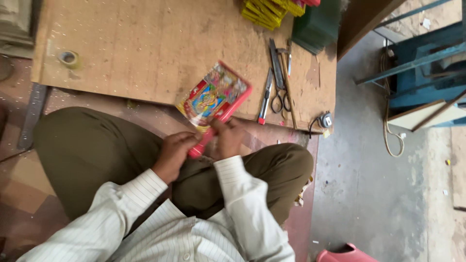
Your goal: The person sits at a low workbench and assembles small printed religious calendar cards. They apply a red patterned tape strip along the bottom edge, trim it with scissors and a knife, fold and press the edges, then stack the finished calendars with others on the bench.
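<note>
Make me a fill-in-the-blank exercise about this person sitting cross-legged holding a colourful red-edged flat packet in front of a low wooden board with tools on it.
1. Both hands, the left hand and the right hand, grip the colourful red-edged flat packet at its ____ end.
2. The steel scissors lie on the low wooden board, to the ____ of the packet.
3. A roll of tape sits near the board's ____ edge.
4. The person's sleeves are white with thin ____.

Missing words: lower; right; left; stripes
</note>
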Tool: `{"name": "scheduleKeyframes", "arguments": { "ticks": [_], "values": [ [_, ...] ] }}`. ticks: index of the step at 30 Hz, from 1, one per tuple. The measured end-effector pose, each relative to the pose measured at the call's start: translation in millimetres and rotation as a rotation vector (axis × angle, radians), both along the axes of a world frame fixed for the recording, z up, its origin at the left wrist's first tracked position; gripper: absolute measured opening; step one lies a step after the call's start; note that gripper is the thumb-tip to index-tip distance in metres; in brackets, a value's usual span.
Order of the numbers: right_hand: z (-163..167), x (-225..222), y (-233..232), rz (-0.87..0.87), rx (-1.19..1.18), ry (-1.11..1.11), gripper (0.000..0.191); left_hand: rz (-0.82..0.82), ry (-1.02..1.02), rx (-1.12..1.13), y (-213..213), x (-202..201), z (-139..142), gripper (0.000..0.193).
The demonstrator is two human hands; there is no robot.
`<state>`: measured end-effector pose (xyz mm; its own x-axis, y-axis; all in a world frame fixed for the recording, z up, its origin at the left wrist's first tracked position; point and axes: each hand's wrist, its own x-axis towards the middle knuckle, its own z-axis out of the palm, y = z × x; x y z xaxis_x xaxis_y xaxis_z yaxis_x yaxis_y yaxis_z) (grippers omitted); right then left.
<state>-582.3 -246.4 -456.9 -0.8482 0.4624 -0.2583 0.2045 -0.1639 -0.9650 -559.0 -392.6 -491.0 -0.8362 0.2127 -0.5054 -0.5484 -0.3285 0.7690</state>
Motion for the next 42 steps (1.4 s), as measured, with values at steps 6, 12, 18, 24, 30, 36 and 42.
{"name": "scheduleKeyframes", "arguments": {
  "ticks": [6, 12, 18, 24, 30, 36, 42],
  "values": [
    [88, -63, 52, 0.523, 1.036, 0.056, 0.02, 0.084, 1.123, -0.747, -22, -10, 95, 0.033],
    [100, -101, 25, 0.867, 1.483, 0.353, 0.021, -0.086, 1.419, -0.973, -34, -89, 135, 0.026],
    [91, -106, 35, 0.92, 1.363, 0.442, 0.017, -0.437, 1.218, -1.115, -20, -138, 113, 0.004],
    [89, -96, 46, 0.887, 1.219, 0.344, 0.018, -0.358, 1.113, -0.951, -13, -153, 103, 0.011],
    [68, -53, 56, 0.395, 0.171, 0.047, 0.005, -0.378, 1.054, -0.946, -14, -153, 100, 0.018],
    [35, -54, 53, 0.221, -0.139, 0.091, 0.007, -0.389, 1.023, -0.976, -11, -153, 100, 0.019],
    [26, -55, 54, 0.215, -0.125, 0.101, 0.007, -0.376, 1.002, -0.992, -8, -155, 98, 0.021]
  ]
}}
